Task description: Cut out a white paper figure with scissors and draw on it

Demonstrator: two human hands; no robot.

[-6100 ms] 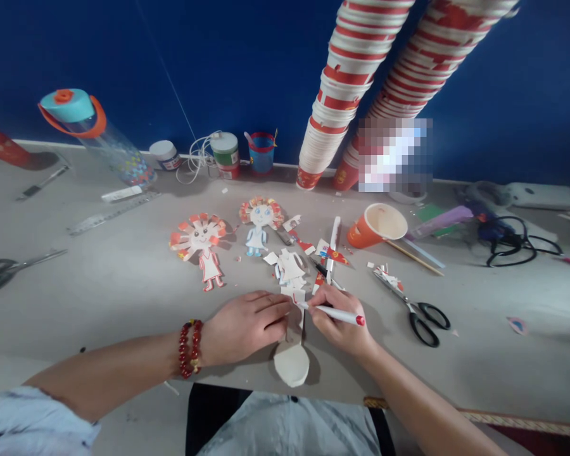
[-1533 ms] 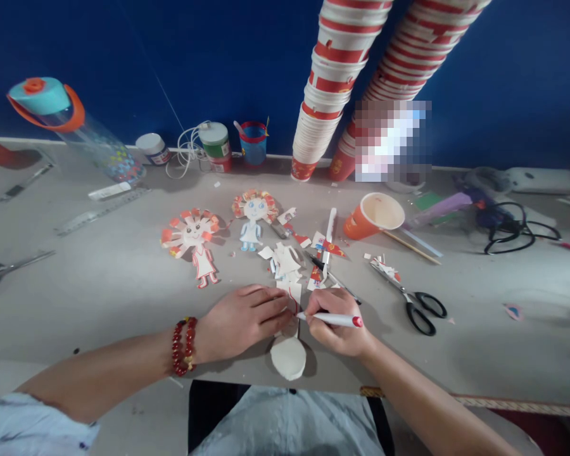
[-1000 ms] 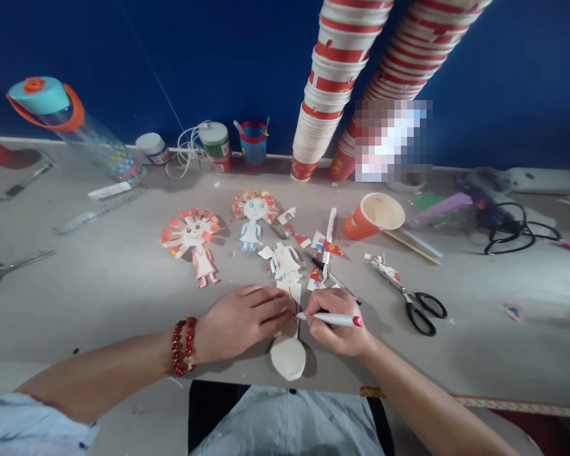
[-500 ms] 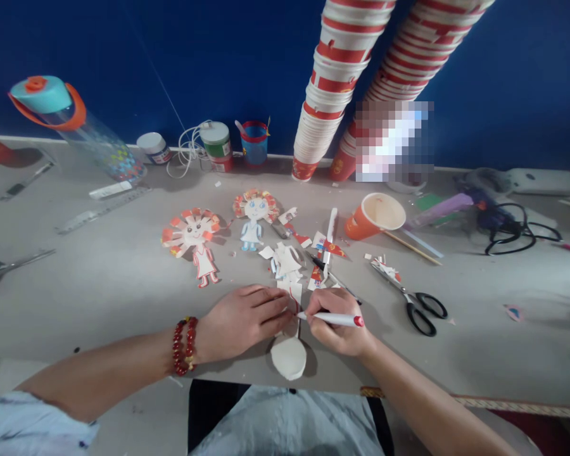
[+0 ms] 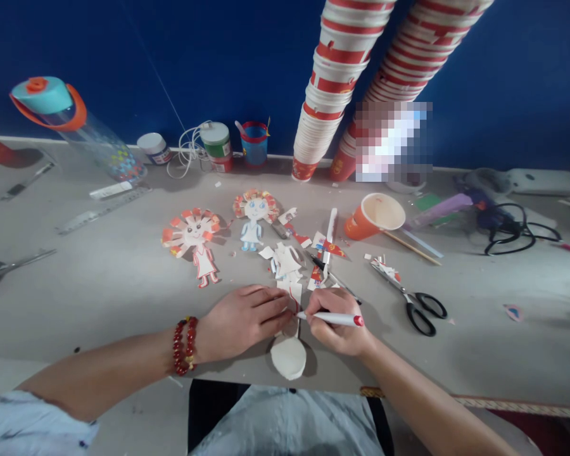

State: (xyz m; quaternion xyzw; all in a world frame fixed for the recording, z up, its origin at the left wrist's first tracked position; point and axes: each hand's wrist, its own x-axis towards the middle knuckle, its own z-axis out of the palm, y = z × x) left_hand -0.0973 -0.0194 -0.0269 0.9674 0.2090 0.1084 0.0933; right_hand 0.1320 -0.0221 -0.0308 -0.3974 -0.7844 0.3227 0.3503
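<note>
My left hand [image 5: 244, 322] lies flat with its fingers stretched out, pressing on a white paper cutout [image 5: 296, 292] that bears a red drawn line. Pinched in my right hand [image 5: 337, 329] is a white marker with a red end [image 5: 335, 318], its tip touching the paper beside my left fingertips. A round white paper disc [image 5: 289, 358] shows below the hands; whether it joins the cutout is partly hidden. Beyond my hands lie two paper dolls with curled orange-red hair, one outlined in red [image 5: 204, 265] and one in blue [image 5: 251, 234].
Paper scraps [image 5: 285, 261] and a black pen [image 5: 346, 288] lie ahead. To the right are black-handled scissors [image 5: 422, 313] and an orange paper cup [image 5: 360, 218]. Tall cup stacks [image 5: 332, 82], a water bottle [image 5: 95, 136] and small jars [image 5: 216, 142] stand along the blue wall.
</note>
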